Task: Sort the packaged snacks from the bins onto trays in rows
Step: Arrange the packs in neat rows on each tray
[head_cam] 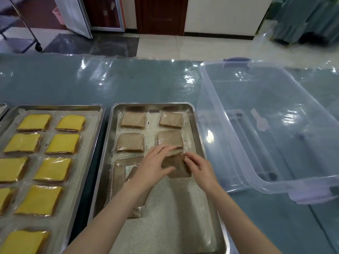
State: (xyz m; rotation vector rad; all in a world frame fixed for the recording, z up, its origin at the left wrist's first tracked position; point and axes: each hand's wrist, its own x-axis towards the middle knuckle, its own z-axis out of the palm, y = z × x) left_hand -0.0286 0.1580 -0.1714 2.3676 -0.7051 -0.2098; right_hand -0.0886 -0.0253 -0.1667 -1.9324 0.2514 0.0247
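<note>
A steel tray (197,125) with a mesh liner holds several brown packaged snacks in two columns. Both hands are on one brown packet (176,166) in the right column, third row. My left hand (155,165) lies over its left side with fingers spread. My right hand (199,166) touches its right edge with bent fingers. More brown packets (122,173) lie partly under my left forearm. A second tray (95,129) on the left carries rows of yellow packaged snacks (53,169).
A large clear plastic bin (216,99) with purple latches sits right of the brown-snack tray and looks empty. The table (128,79) is covered in shiny clear film. A third tray's corner (2,107) shows at the far left. Beyond the table are floor, doors and a cart.
</note>
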